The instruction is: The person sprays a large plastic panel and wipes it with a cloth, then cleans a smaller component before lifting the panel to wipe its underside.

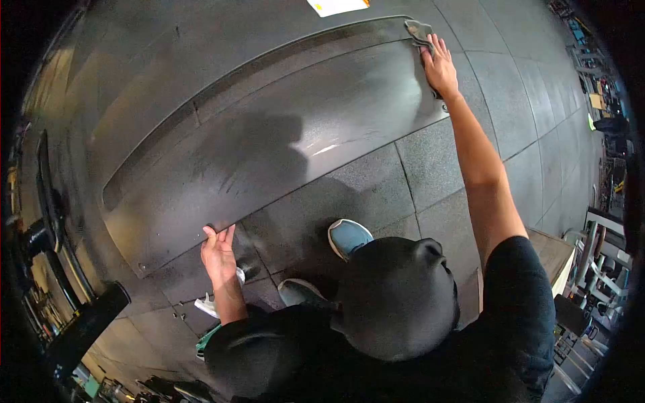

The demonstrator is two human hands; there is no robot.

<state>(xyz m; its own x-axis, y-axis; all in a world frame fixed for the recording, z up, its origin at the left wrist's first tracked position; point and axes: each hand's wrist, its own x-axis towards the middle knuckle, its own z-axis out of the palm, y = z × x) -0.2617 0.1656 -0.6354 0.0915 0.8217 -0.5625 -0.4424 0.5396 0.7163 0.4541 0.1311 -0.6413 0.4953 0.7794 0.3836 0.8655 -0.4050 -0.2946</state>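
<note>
A long dark panel (269,134) with a raised, curved far rim lies slanted across the floor in front of me. My left hand (219,254) grips its near edge toward the left end, fingertips at the edge. At the far right corner, my right hand (441,70) presses a crumpled grey cloth (418,31) against the panel, its fingers fairly straight over the cloth. Pale scuffs or glare show on the panel's middle, and my shadow falls across it.
Dark rubber tiles (369,181) make up the floor. Small screws (180,313) and a white crumpled item (207,305) lie near my left arm. A black metal frame (64,269) stands at left. A white-and-orange packet (338,7) lies beyond the panel. Another person's leg (610,125) shows far right.
</note>
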